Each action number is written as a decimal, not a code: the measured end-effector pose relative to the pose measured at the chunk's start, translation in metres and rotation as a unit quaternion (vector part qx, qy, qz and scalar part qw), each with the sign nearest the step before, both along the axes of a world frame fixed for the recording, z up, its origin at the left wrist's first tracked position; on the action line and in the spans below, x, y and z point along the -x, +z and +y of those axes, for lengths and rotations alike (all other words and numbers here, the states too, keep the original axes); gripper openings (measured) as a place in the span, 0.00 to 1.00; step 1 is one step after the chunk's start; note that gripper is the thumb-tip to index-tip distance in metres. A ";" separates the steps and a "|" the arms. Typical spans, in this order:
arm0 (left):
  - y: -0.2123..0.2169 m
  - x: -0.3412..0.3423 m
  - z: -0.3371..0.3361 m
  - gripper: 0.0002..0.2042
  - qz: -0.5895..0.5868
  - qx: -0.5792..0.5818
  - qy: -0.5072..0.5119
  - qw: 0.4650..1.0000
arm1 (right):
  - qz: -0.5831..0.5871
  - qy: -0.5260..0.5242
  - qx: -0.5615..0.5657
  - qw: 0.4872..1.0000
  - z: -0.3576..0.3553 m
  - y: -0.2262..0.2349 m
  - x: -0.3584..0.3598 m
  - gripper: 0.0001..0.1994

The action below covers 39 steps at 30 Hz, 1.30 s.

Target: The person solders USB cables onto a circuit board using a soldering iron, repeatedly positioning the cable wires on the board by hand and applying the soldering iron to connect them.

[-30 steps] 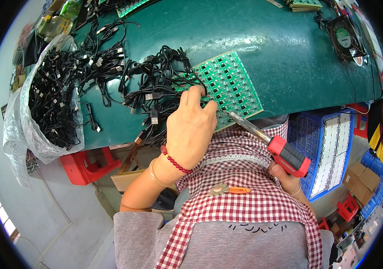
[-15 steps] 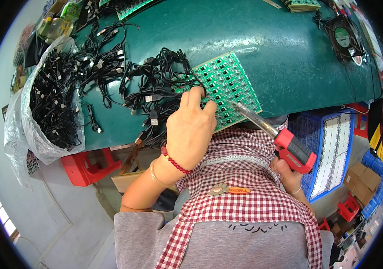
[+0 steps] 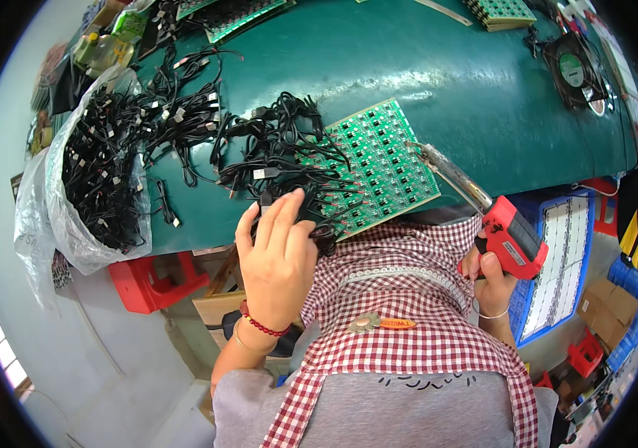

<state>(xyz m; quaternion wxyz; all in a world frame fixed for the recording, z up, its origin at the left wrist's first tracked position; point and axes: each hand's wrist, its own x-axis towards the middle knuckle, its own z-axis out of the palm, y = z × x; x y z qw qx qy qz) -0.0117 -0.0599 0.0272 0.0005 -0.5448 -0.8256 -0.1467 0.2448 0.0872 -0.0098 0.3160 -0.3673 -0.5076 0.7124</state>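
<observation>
Flat, green, rectangular circuit-board panel [image 3: 390, 160]: lay tilted near the front edge of the glossy, dark green tabletop [image 3: 364, 60], between the two hands.
Slim black cables with metal plugs [image 3: 282, 134]: heaped along the panel's left side; some thin ends overlay its left part.
Red-and-black, gun-shaped soldering iron [image 3: 515, 237]: long axis ran from lower right to upper left; tip appeared over the panel's right margin; contact could not be told.
Right hand [image 3: 492, 280]: clasped the iron's handle, well apart from the panel.
Left hand [image 3: 278, 250]: fingers loosely spread, no held object showing; touch on the cables could not be told.
Key relation: panel lay ahead and right of the left hand, the nearer one; ahead and left of the right.
Clear plastic bag [image 3: 56, 213]: farther left, filled with similar cables.
Square black fan [image 3: 574, 66]: far right.
</observation>
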 end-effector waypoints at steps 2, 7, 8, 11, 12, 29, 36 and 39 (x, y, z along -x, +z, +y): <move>0.009 -0.002 0.007 0.08 0.056 -0.035 -0.029 0.997 | 0.006 0.006 -0.006 1.000 0.000 0.002 0.001 0.18; -0.008 0.021 0.015 0.11 0.093 -0.031 0.023 0.995 | 0.026 -0.014 0.006 1.000 -0.006 0.004 -0.001 0.18; -0.013 0.024 0.014 0.12 0.069 -0.023 0.025 0.997 | 0.030 -0.010 0.004 0.999 -0.006 0.004 -0.001 0.18; 0.007 0.038 0.010 0.13 0.010 -0.011 0.000 1.000 | 0.022 -0.024 0.005 0.999 -0.006 0.003 -0.003 0.17; 0.012 0.049 0.007 0.13 -0.021 -0.025 0.006 0.999 | 0.023 -0.020 0.005 1.000 -0.005 0.004 -0.002 0.17; -0.047 0.206 0.093 0.13 0.053 0.099 0.173 0.978 | 0.028 -0.020 -0.053 0.998 -0.002 0.016 0.018 0.18; 0.017 0.151 0.059 0.08 -0.401 -0.157 0.145 0.891 | 0.043 -0.047 -0.008 0.998 0.004 0.021 0.019 0.18; 0.047 0.101 0.042 0.08 -0.517 -0.131 0.103 0.839 | 0.046 -0.051 0.008 0.998 0.005 0.024 0.025 0.18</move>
